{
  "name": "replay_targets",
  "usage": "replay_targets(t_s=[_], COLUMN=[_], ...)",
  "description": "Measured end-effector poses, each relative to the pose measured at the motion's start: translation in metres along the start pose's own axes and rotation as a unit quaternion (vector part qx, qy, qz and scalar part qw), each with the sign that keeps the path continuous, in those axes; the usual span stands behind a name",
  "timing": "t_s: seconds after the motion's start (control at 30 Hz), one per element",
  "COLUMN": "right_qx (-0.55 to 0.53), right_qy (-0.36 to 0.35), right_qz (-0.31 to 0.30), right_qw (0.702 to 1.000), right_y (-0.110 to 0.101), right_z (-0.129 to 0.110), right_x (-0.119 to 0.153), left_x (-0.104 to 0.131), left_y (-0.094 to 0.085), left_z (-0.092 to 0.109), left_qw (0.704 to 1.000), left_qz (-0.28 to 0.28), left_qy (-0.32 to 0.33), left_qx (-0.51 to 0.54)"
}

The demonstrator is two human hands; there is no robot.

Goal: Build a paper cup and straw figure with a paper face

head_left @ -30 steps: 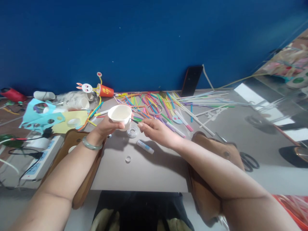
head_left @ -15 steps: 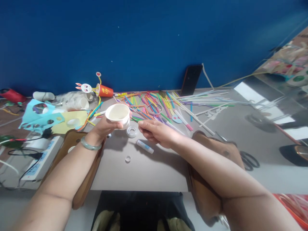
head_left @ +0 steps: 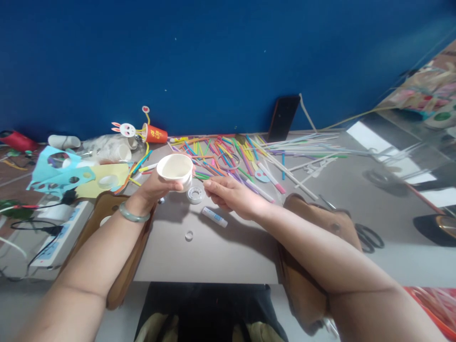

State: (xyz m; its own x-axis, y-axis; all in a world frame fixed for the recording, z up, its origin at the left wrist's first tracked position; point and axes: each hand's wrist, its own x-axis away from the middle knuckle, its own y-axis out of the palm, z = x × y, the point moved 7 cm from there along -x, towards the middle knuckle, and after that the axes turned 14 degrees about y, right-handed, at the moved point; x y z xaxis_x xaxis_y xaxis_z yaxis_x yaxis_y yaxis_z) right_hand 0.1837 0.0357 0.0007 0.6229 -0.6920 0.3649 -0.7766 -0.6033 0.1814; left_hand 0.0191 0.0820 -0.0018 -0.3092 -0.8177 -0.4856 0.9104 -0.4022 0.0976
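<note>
One white cup (head_left: 175, 172) sits in the curled left hand (head_left: 155, 189), at ten o'clock from the right hand (head_left: 230, 194), whose fingers look bunched, on what I cannot tell; too hard a squeeze could buckle the cup's wall.

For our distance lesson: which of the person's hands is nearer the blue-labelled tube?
Right. The right hand is just beyond the tube; the left hand, holding the white cup, is farther off to its left.
</note>
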Motion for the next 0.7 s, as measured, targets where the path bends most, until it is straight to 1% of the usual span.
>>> replay_targets(t_s=[0.1,0.23,0.33,0.43,0.53,0.6,0.7], right_qx=[-0.004,-0.004,-0.001,0.032,0.138,0.222,0.318], right_qy=[0.001,0.011,0.019,0.017,-0.021,-0.06,-0.118], right_qz=[-0.005,-0.003,-0.002,0.012,0.073,0.129,0.195], right_qw=[1.0,1.0,1.0,0.999,0.987,0.965,0.92], right_y=[0.0,0.0,0.0,-0.002,-0.005,-0.007,-0.007], right_z=[0.0,0.002,0.004,0.003,-0.006,-0.015,-0.025], right_x=[0.0,-0.001,-0.002,-0.001,0.004,0.009,0.017], left_x=[-0.001,-0.002,-0.003,-0.004,-0.007,-0.008,-0.007], left_y=[0.001,0.004,0.004,0.007,0.013,0.014,0.011], left_z=[0.003,0.004,0.005,0.01,0.018,0.022,0.019], left_qw=[1.0,0.999,0.999,0.999,0.997,0.996,0.994], left_qz=[0.002,-0.028,-0.029,-0.032,-0.049,-0.049,-0.045], left_qy=[0.005,0.017,0.023,0.029,0.044,0.05,0.038], left_qx=[-0.01,-0.004,-0.003,-0.02,-0.047,-0.064,-0.09])
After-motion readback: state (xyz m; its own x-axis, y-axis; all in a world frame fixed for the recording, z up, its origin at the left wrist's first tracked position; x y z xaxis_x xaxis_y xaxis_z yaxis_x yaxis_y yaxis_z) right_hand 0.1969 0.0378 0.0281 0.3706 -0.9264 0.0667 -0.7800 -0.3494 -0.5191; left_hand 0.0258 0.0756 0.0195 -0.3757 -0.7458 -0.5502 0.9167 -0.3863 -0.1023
